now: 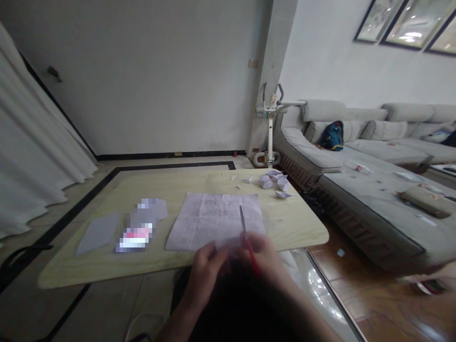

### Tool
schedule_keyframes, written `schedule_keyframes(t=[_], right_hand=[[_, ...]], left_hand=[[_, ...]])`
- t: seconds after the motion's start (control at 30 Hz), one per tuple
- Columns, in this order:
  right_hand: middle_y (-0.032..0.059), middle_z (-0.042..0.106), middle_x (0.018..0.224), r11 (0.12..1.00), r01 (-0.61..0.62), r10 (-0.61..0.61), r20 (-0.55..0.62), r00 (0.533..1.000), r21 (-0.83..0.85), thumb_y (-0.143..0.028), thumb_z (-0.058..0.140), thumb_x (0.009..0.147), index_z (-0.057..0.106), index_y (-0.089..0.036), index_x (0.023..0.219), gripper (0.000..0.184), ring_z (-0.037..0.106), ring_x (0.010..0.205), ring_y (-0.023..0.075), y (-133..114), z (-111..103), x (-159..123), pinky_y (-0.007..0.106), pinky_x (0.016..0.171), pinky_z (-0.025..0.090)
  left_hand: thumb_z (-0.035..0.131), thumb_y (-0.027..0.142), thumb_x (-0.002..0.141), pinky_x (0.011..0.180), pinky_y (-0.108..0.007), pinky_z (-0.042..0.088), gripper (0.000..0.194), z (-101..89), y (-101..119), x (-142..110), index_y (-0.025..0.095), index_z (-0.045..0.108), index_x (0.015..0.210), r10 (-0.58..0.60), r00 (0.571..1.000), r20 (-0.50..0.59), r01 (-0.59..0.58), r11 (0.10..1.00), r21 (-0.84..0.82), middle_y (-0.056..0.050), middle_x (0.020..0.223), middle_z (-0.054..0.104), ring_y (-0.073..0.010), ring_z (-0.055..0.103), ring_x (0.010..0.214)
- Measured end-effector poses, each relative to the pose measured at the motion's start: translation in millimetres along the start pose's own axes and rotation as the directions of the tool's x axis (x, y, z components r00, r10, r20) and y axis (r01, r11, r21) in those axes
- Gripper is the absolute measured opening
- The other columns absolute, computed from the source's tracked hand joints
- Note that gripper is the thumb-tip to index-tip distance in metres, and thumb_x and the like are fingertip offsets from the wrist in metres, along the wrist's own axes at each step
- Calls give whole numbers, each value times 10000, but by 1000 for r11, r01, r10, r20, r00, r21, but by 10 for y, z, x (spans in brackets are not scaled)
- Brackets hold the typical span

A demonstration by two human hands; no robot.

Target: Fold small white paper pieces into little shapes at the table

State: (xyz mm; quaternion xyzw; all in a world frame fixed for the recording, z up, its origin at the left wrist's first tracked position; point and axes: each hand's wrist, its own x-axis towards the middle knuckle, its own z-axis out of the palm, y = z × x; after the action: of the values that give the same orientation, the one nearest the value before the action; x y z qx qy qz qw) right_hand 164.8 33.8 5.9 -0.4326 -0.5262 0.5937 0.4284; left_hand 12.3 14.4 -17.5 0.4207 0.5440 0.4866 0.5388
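Observation:
Both my hands are at the near edge of a pale wooden table [107,263]. My right hand [263,254] is closed around red-handled scissors [246,237], whose blades point away over a printed sheet of paper [213,219]. My left hand [205,263] pinches the sheet's near edge beside the blades. The fingers of both hands are partly hidden by something dark and blurred at the bottom.
A grey sheet [98,232] and more papers [144,223] lie at the left of the table. Several small folded paper pieces [274,181] sit at its far right corner. A grey sofa [374,190] with a blue bag [332,135] stands to the right.

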Motion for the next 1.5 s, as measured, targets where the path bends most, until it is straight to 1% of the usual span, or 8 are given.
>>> schedule_keyframes(t=[0.3,0.5,0.7,0.77,0.9,1.1,1.33,1.5], right_hand=[[-71,476,474,978,-78,74,25,997,194,-362,744,660,526,-173,668,289,431,403,78,105,-33,39,179,391,325],[-65,493,451,950,-33,38,-10,999,309,-395,747,654,514,-179,664,318,442,375,82,231,1,86,176,366,331],[-54,523,493,972,-9,-5,58,998,234,-355,749,698,533,-171,683,284,476,404,92,170,-57,1,188,392,372],[-46,538,527,982,7,-23,84,996,191,-343,751,708,542,-167,685,275,501,439,100,124,-80,-16,195,420,391],[-28,579,589,993,35,-35,-2,999,111,-346,729,748,581,-158,711,242,539,512,112,54,-74,-18,204,475,411],[-21,583,591,1000,20,-20,-47,999,7,-370,787,673,590,-158,689,289,549,544,134,47,0,-21,232,513,439],[-34,532,526,1000,21,-23,-89,996,-13,-391,761,684,537,-162,613,327,493,473,107,62,22,-36,206,441,383],[-40,529,484,999,-29,31,-117,993,23,-377,736,704,503,-173,597,327,491,417,101,71,16,-31,198,398,367]], left_hand=[[641,422,822,452,-206,418,343,3,-10,-29,144,644,620,3,996,92,-2,1000,-15,5,509,601,-111,540,457],[641,379,850,484,-207,433,280,-16,20,-31,156,740,989,111,987,115,-112,994,1,0,610,659,-114,548,499],[519,481,906,518,-248,467,455,-21,-39,-37,99,766,902,58,968,242,6,967,-255,-56,576,667,-153,593,528],[589,464,871,503,-241,466,396,-9,-34,-35,107,760,889,-2,965,261,81,953,-292,-59,625,687,-146,597,522],[723,338,801,541,-212,482,253,16,-18,-20,146,738,965,-51,970,238,114,960,-256,-56,804,737,-120,617,581],[754,368,762,642,-263,553,273,20,-11,-9,146,718,917,39,998,55,-32,991,-131,-64,850,759,-187,692,713],[668,394,837,604,-224,523,230,12,99,-71,179,749,833,111,982,154,-132,983,130,-37,751,752,-175,684,685],[621,396,868,513,-209,465,295,36,133,-102,165,719,711,45,979,199,-92,969,230,-26,612,700,-157,650,568]])
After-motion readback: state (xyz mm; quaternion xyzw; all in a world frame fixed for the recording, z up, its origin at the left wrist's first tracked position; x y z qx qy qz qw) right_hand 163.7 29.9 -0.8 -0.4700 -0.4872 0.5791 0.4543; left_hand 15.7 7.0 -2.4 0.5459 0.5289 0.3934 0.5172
